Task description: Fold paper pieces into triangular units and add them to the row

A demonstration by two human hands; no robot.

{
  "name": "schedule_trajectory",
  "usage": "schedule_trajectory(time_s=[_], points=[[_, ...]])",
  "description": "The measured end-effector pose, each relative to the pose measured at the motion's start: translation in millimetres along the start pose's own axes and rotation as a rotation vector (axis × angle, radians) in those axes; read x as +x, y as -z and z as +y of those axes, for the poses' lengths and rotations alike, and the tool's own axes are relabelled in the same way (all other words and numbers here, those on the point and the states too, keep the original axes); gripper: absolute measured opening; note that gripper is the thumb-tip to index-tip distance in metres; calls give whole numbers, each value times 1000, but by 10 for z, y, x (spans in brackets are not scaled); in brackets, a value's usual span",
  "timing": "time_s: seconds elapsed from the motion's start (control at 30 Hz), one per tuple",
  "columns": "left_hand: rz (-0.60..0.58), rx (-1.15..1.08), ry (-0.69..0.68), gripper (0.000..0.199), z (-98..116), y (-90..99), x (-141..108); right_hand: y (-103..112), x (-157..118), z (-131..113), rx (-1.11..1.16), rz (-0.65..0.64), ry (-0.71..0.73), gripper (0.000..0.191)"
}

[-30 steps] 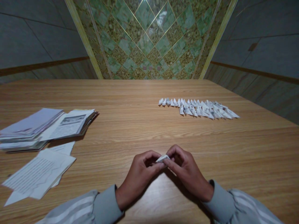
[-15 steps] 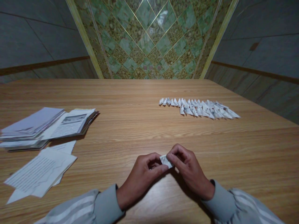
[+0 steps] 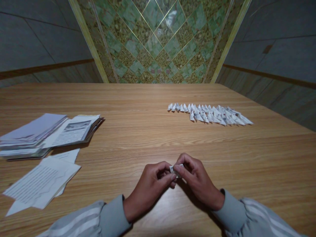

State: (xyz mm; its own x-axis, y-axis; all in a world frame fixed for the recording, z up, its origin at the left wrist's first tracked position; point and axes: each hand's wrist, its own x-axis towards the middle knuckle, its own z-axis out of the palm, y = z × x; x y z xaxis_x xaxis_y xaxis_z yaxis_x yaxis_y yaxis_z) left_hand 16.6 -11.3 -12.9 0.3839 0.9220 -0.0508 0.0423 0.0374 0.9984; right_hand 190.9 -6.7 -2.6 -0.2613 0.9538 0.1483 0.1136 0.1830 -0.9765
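A small folded piece of paper (image 3: 172,169) is pinched between my two hands near the front middle of the table. My left hand (image 3: 151,186) grips its left side between thumb and fingers. On the right side, my right hand (image 3: 198,179) presses it with the thumb and curled fingers. Much of the paper is hidden behind the fingertips. Farther back on the right stand rows of small folded paper pieces (image 3: 214,115), pointed at the top and set close together.
On the wooden table (image 3: 128,131), a stack of papers and booklets (image 3: 34,131) lies at the left. Loose printed sheets (image 3: 41,181) overlap in front of it. A tiled wall (image 3: 158,42) rises behind the table.
My right hand has shifted slightly left, its thumb now over the paper. Less of the paper shows, and more of my left fingers show beneath it.
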Motion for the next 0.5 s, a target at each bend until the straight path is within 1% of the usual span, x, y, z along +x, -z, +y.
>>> schedule_trajectory(time_s=[0.07, 0.1, 0.17, 0.23, 0.37, 0.43, 0.5], points=[[-3, -48, 33, 15, 14, -7, 10, 15, 5, 1, -63, 42, 28, 29], [-5, -72, 50, 17, 20, -10, 11, 20, 6, 1, -78, 38, 32, 28], [-8, -90, 65, 20, 32, -13, 4, 20, 6, -3, -90, -9, 23, 25], [-11, -39, 48, 23, 43, -13, -12, 9, 5, -7, -122, -37, 26, 25], [-35, 104, -8, 26, 40, -10, -39, -8, 5, 2, -143, -31, 46, 31], [-47, 69, -2, 25, 17, -7, -38, 1, 8, 13, -95, -45, 19, 33], [-58, -35, 30, 23, -9, -1, -28, 23, 15, 26, -41, -57, -21, 33]])
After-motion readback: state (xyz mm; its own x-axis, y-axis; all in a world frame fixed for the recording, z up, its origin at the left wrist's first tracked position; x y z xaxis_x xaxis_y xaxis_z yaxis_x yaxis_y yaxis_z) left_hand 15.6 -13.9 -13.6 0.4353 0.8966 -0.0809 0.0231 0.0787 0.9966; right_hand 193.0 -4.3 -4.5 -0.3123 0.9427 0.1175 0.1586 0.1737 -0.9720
